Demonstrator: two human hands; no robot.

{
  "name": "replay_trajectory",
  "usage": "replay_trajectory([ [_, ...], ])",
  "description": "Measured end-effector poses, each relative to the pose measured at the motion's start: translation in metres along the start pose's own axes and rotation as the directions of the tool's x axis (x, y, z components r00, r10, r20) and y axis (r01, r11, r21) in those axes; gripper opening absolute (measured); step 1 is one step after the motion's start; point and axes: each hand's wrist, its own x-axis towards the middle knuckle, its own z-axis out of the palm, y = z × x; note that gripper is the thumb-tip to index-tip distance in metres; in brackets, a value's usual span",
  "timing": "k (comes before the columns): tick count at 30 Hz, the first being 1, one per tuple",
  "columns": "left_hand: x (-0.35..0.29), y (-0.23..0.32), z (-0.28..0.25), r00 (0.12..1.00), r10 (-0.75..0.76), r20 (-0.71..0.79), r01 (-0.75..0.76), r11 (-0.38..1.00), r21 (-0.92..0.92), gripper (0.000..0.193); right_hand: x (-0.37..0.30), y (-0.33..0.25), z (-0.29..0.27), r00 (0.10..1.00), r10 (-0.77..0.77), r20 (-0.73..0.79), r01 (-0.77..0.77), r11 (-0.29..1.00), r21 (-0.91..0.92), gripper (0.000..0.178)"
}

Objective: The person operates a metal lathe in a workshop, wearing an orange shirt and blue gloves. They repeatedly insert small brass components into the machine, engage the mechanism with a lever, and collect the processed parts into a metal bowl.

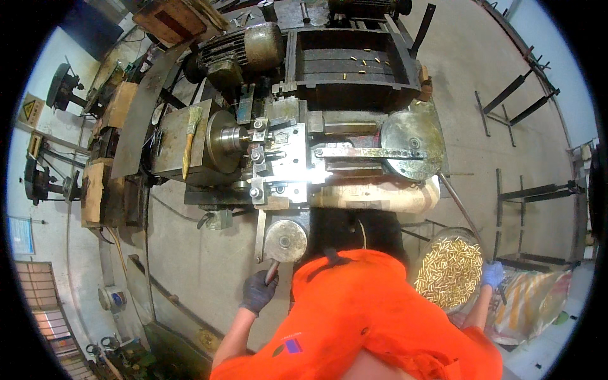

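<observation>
My left hand point(258, 292), in a dark blue glove, is closed round the short handle point(272, 271) of a round metal crank disc point(286, 240) at the front of a lathe-like machine. My right hand point(493, 274), in a lighter blue glove, is at the right rim of a round bowl point(437, 243). Small brass-coloured cylindrical pieces point(448, 272) are heaped in the bowl. The right fingers are too indistinct to tell whether they grip anything. A metal rod point(460, 206) slants from the machine toward this hand.
Ahead are a chuck point(223, 140), a bright tool slide point(282, 158) and a large disc point(411, 145) with a link bar. A brush point(189, 142) lies on the headstock. Several brass pieces lie in the dark tray point(345, 63) behind. A woven sack point(532, 304) is at right.
</observation>
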Motion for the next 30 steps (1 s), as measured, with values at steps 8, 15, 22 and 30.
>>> replay_trajectory([
  [8,0.0,0.0,0.004,0.998,0.045,-0.036,-0.044,0.999,0.03,0.021,-0.006,-0.002,-0.005,0.994,-0.08,-0.07,0.078,0.997,-0.027,0.036],
  [15,-0.001,0.014,-0.003,0.999,0.048,-0.022,-0.048,0.999,0.004,0.019,-0.031,-0.009,-0.013,0.988,-0.08,-0.129,0.065,0.991,-0.117,0.041],
  [22,-0.002,0.003,0.006,0.998,0.068,-0.016,-0.069,0.998,-0.003,0.021,-0.054,-0.023,-0.026,0.999,-0.034,0.038,0.036,0.998,-0.051,0.042],
  [30,-0.034,0.001,-0.02,0.991,-0.103,0.085,0.134,0.799,-0.586,0.038,-0.034,-0.2,-0.033,0.822,-0.464,-0.332,0.495,0.869,0.011,0.045],
])
